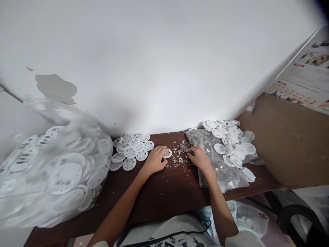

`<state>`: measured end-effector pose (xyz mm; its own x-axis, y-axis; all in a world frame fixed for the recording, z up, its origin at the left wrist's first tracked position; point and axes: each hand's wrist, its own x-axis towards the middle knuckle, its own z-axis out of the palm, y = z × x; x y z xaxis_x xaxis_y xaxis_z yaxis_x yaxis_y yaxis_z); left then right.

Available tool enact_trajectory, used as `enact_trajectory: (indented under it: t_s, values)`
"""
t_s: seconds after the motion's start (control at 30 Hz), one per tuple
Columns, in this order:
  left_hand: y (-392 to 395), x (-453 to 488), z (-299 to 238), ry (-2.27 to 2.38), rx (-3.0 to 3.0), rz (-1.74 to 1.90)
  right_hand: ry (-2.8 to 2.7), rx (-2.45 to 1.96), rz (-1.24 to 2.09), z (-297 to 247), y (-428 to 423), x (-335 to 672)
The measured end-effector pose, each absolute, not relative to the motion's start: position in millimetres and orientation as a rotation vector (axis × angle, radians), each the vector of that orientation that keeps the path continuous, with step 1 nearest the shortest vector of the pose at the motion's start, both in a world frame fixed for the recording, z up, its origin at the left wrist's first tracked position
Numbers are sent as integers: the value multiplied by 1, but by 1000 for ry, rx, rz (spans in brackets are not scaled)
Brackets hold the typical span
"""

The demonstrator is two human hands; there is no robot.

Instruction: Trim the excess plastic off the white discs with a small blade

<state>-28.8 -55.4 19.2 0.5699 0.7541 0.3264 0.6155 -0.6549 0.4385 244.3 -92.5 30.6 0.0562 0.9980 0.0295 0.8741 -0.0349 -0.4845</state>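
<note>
White perforated disc (167, 153) noted at the left hand (155, 160): fingers (161, 150) curled close over its near edge, firm grip not confirmable. Right hand (199, 159) shows fingers bunched narrow, fingertips (189, 152) at a small heap of silvery flakes (183, 147); whether any are pinched cannot be determined. Stray flakes lie scattered between the hands on the dark wooden table (164, 187).

To the right, a clear plastic bag (221, 168) containing similar fragments lies beside the right forearm and reaches the table edge. A loose heap of white discs (228, 140) lies partly on it, with a cardboard sheet (288, 140) beyond. To the left, a smaller spread of discs (132, 151) lies overlapping, next to a bulging clear sack of discs (59, 171) slumped toward the wall (154, 68).

Risks, in my judgement: flakes carried on the fingers could soil nearby discs. A forearm dragging the bag could tip it over the edge, spilling its contents. Further slumping of the sack could bury the smaller spread. Sharp flakes could nick bare skin.
</note>
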Motion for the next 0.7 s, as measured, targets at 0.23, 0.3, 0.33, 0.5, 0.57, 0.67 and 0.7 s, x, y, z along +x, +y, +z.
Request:
enact_trajectory:
  t_s: [0.23,0.3,0.33,0.5,0.57,0.67,0.7]
  values:
    - [-58,-28,21,1173,2484,730,-1606,-1724,552,31,-90,250]
    - [-57,-28,21,1177,2402,794,-1477,-1658,640,33,-90,251]
    - [-57,-28,21,1164,2357,843,-1436,-1627,679,34,-90,251]
    - [-63,-25,19,1076,2184,1046,-1309,-1414,917,39,-81,244]
    - [-65,-21,17,1051,2095,1101,-1249,-1333,1035,42,-74,233]
    - [-68,-17,13,981,1994,1157,-1224,-1277,1146,49,-65,212]
    - [-69,-16,12,956,1979,1173,-1225,-1258,1175,50,-63,204]
